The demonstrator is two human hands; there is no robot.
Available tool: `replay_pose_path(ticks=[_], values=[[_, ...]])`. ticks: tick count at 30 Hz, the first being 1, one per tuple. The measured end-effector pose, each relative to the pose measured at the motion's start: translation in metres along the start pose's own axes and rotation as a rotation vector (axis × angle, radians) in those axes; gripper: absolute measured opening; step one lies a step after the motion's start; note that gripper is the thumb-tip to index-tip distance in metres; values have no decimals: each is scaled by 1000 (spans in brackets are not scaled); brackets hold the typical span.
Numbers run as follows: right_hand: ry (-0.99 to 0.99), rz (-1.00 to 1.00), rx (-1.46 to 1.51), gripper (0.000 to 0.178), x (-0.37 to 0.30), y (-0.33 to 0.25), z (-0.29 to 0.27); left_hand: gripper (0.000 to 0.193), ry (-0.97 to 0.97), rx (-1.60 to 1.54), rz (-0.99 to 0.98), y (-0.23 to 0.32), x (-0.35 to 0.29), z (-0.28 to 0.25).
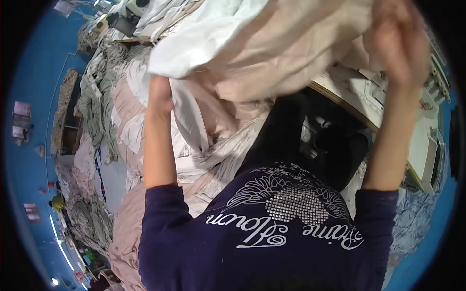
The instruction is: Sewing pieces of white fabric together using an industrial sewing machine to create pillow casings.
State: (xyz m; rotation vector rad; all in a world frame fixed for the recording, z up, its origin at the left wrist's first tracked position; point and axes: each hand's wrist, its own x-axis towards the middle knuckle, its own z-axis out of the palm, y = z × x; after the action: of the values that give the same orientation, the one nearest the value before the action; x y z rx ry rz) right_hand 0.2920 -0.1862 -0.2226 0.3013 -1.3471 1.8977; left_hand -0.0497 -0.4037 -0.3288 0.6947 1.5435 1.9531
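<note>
A large piece of beige and white fabric (286, 53) is raised in front of me, spread between my two hands and smeared by motion. My left hand (161, 92) is at its left end, where the white part drapes over and hides the fingers. At the upper right, my right hand (398, 41) is closed on the beige part; its fingers are blurred. Below the raised fabric, more pale pink and white cloth (194, 165) lies heaped beside my left arm and against my lap.
A sewing machine table (352, 99) with a white machine (434, 80) stands at the right. Greenish-grey cloth (99, 92) is piled at the left, and pale blue cloth (417, 223) at the lower right. A wooden table edge (136, 40) shows at the far left.
</note>
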Motion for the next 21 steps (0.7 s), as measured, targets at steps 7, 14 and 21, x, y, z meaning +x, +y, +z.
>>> replay_pose_path(ticks=[7,14,21], values=[[-371,885,-721,74,-98,262,86,28,-790,-508,-204,104,73,55],[357,-71,-1103,75,-116,252,116,24,-887,-446,-111,150,86,54],[-130,722,-721,48,-142,357,102,21,-1027,-380,-66,174,97,89]])
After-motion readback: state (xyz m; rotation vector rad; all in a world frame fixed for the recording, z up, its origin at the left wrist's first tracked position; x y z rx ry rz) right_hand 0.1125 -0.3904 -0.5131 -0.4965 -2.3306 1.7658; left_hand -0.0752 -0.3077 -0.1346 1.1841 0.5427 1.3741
